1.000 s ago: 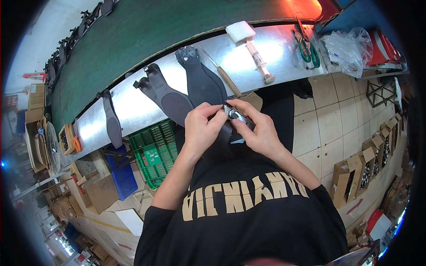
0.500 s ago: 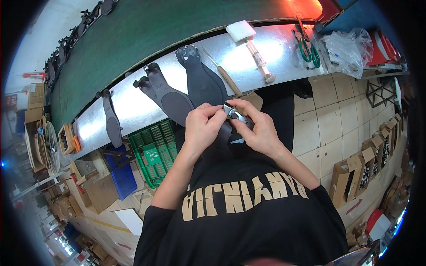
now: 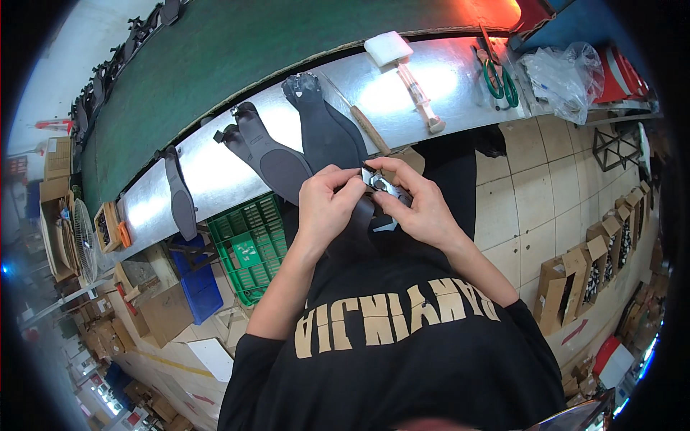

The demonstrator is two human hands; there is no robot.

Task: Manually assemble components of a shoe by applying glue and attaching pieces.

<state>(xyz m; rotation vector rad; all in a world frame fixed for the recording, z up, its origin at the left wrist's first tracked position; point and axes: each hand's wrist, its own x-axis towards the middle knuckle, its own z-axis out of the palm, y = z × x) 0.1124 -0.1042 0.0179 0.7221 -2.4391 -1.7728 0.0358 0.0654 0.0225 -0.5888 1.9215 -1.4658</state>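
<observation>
Close in front of my body, my right hand (image 3: 422, 214) is closed around small metal nippers (image 3: 379, 184) with a round pivot. Their jaws point toward the fingertips of my left hand (image 3: 327, 207). That hand pinches the end of a dark rubber-like strap piece (image 3: 359, 226), whose body hangs down against my shirt. Fingers hide the exact spot where jaws and strap meet. On the metal ledge just beyond lie wide dark strap pieces (image 3: 285, 169) with oval pads, and another broad dark piece (image 3: 327, 129). A wooden-handled pointed tool (image 3: 369, 129) rests beside them.
A green belt surface (image 3: 237, 50) runs behind the metal ledge (image 3: 277, 108). Green-handled scissors (image 3: 501, 82), a white foam block (image 3: 388, 49) and a plastic bag (image 3: 564, 82) sit rightward. Below the ledge stand a green crate (image 3: 248, 248) and a blue bin (image 3: 198, 287); cartons (image 3: 568, 294) line the floor at right.
My right hand has turned the nippers slightly between my fingers. Otherwise both hands stay in nearly the same place.
</observation>
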